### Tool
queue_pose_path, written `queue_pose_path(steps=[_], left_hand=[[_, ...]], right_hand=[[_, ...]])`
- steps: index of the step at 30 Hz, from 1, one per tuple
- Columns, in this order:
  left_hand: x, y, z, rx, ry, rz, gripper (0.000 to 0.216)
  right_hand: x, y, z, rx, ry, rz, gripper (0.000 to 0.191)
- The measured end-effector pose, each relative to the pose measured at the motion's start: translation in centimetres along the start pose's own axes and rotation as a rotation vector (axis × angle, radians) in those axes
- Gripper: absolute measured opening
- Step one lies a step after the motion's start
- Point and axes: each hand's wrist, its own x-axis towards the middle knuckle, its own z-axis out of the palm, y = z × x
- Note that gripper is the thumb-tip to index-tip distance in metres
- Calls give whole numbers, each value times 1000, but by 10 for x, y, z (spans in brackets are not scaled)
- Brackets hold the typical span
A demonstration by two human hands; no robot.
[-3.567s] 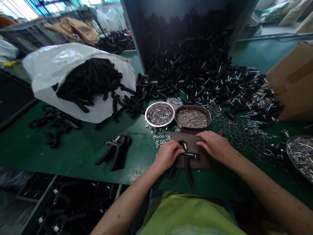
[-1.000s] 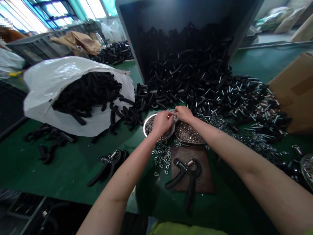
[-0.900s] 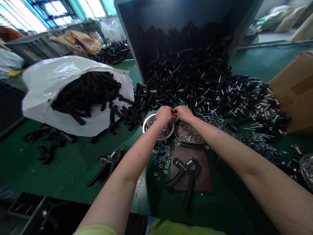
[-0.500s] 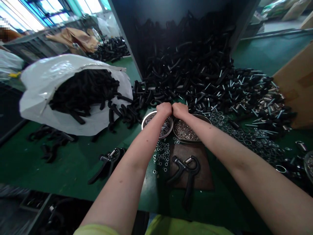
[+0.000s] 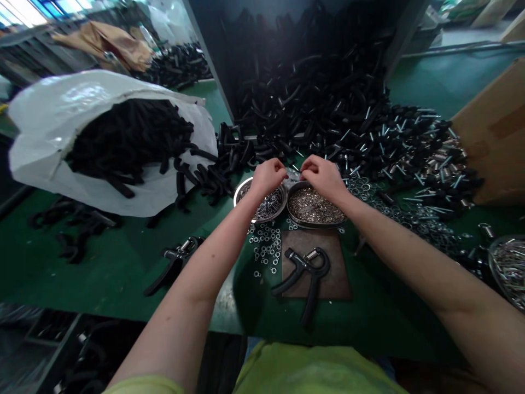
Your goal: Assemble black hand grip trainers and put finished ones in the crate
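Observation:
Both my hands are raised over the far rims of two containers, fingers pinched. Between them stretches a crumpled, clear plastic bag [image 5: 292,177]; my left hand [image 5: 268,175] grips its left side and my right hand [image 5: 324,176] its right side. Below the left hand is a round metal bowl [image 5: 235,204] of small metal parts. Beneath the right hand stands a dark-rimmed tin [image 5: 315,225] filled with tiny, shiny pieces. A black hand gripper [image 5: 310,269] with a coil spring lies on a brown square pad [image 5: 338,276] nearer my body.
At left, a white sack [image 5: 41,131] spills black handles. Behind the hands, a grey bin [image 5: 213,65] overflows with black parts. Springs and metal rings [image 5: 410,216] are heaped at right near a cardboard box [image 5: 500,131]. Another hand gripper [image 5: 174,265] lies by my left forearm.
My hands have moved apart from knuckles nearly touching, and the clear plastic bag now shows between them. The whole view has shifted slightly.

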Motion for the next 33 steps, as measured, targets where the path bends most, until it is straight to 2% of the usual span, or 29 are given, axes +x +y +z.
queue_pose_path(steps=[3,6,7,9,12,15,21,30,33], left_hand=[[-52,-3,0,-422,-147,5,14],[-112,-3,6,-683,-387,-19,11],[-130,-2,9,-689,-441,-2,11],[-160,0,16,-594,-465,87,10],[-185,1,27,-422,-361,215,5],[-194,0,38,-369,-293,226,1],[-198,-1,49,-333,-256,235,3],[-193,10,47,-255,-306,167,5],[-191,13,48,-242,-334,127,6]], right_hand=[[-59,7,-20,378,-74,21,11],[-114,17,-22,561,-250,155,14],[-128,20,-19,577,-295,189,14],[-147,26,-10,565,-343,227,13],[-156,33,4,511,-322,225,10],[-151,37,12,449,-302,179,10],[-145,37,17,306,-341,173,11],[-144,30,23,191,-370,176,4],[-155,28,18,170,-314,103,18]])
